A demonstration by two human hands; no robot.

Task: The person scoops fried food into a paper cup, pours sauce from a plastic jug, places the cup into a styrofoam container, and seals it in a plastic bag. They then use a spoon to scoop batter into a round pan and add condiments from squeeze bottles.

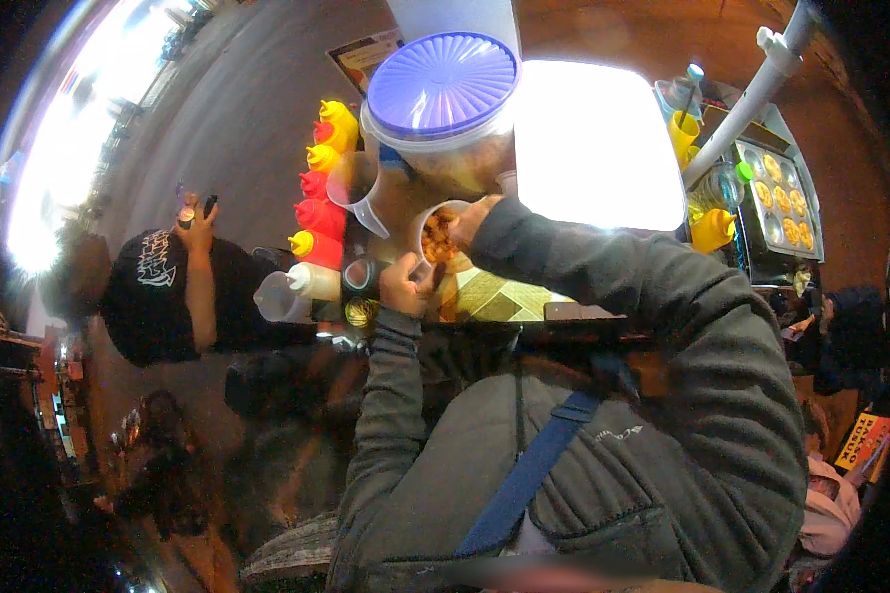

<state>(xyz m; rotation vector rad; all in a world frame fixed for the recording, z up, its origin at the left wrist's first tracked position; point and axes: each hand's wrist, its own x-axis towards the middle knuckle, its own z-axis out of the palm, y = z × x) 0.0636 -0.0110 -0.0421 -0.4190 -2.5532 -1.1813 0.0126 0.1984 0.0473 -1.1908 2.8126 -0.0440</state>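
A pale round cup (pixel 423 229) with brown-orange food pieces (pixel 439 237) inside is tilted in front of me. My left hand (pixel 405 284) is closed around its lower left side. At the cup's right rim is my right hand (pixel 473 221), its fingers bent in against the food; what they grip, if anything, is hidden. Just left of the cup stands a clear plastic jug (pixel 356 186) with a handle. Behind my hands is a big clear tub (pixel 440 158) under a purple ribbed lid (pixel 445 84).
Red and yellow squeeze bottles (pixel 318 213) line the table's left side, near a white bottle (pixel 314 282). A glaring white panel (pixel 598 143) stands right of the tub. Farther right are a white pole (pixel 742 114) and a round-hollowed pan (pixel 783 203). A person in black (pixel 158 296) is at left.
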